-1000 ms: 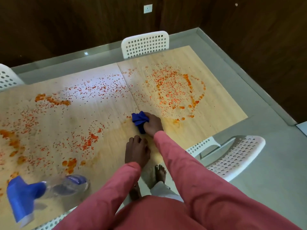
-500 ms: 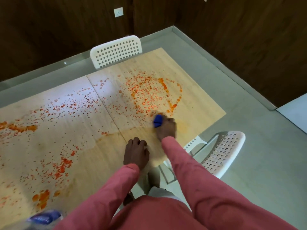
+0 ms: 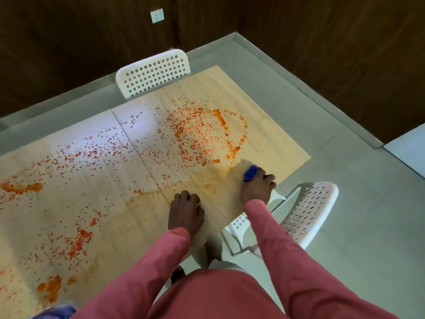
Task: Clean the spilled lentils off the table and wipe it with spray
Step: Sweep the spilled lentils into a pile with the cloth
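Observation:
Orange-red lentils (image 3: 200, 137) lie scattered in wet patches across the light wooden table (image 3: 271, 125), thickest in a ring at the far right and in clumps at the left. My right hand (image 3: 258, 188) grips a bunched blue cloth (image 3: 250, 172) and presses it on the tabletop near the right front edge. A wet smear runs just left of the cloth. My left hand (image 3: 185, 211) rests on the table's near edge with its fingers curled under, holding nothing. The spray bottle (image 3: 58, 311) shows only as a blurred blue shape at the bottom left.
A white perforated chair (image 3: 153, 73) stands at the far side of the table. Another white chair (image 3: 308, 215) is at the near right, beside my right arm. Grey floor surrounds the table, with dark wooden walls behind and an outlet (image 3: 157, 16).
My right hand has swept the blue cloth rightward along the front of the table, from near the centre seam to the right edge. The view has turned right, so the spray bottle has slid almost out of view.

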